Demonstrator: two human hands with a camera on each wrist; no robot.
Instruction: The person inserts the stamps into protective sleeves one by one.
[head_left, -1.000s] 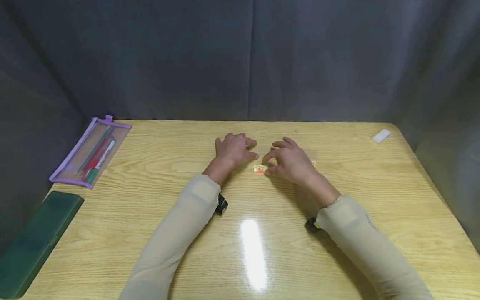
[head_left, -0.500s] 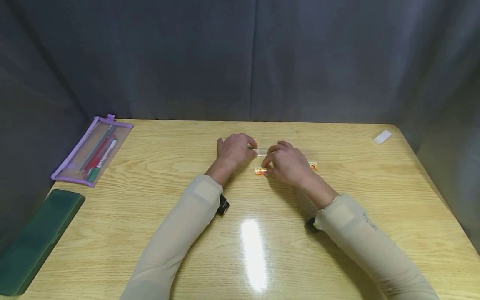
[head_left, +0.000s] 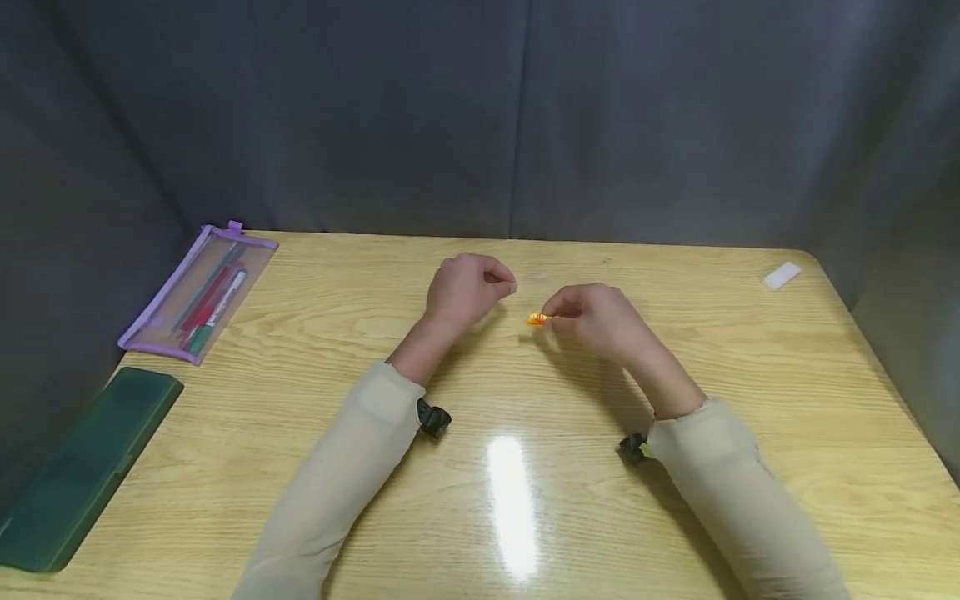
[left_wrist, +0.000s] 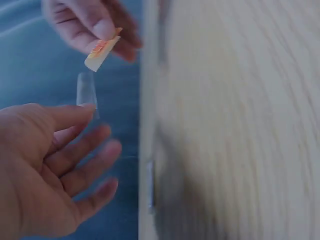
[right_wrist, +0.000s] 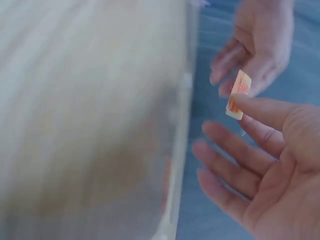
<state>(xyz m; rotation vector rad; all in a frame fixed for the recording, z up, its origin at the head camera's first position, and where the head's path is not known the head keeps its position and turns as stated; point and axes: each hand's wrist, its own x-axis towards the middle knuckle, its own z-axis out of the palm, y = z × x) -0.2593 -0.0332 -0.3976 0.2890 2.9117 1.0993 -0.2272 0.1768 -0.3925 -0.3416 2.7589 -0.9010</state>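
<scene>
My right hand (head_left: 600, 323) pinches a small orange-and-yellow printed strip (head_left: 536, 319) between thumb and forefinger, just above the table. In the right wrist view the strip (right_wrist: 239, 95) has a pale, jagged edge, and the other fingers are spread loosely. To its left, my left hand (head_left: 463, 290) pinches a clear, film-like piece (left_wrist: 86, 89) at one end between thumb and forefinger. The left wrist view shows that film pointing toward the printed strip (left_wrist: 102, 49), with a gap between them. In the head view the film is barely visible.
A purple-edged mesh pouch (head_left: 255, 283) with pens lies at the back left of the wooden table (head_left: 360, 292). In front of it is a dark green case (head_left: 90, 467). A small white block (head_left: 782, 275) lies at the back right corner. Dark curtains (head_left: 375, 117) surround the table.
The right hand has lifted the printed strip off the table. The left hand has closed its fingertips on the clear film and risen, and the hands have moved slightly apart.
</scene>
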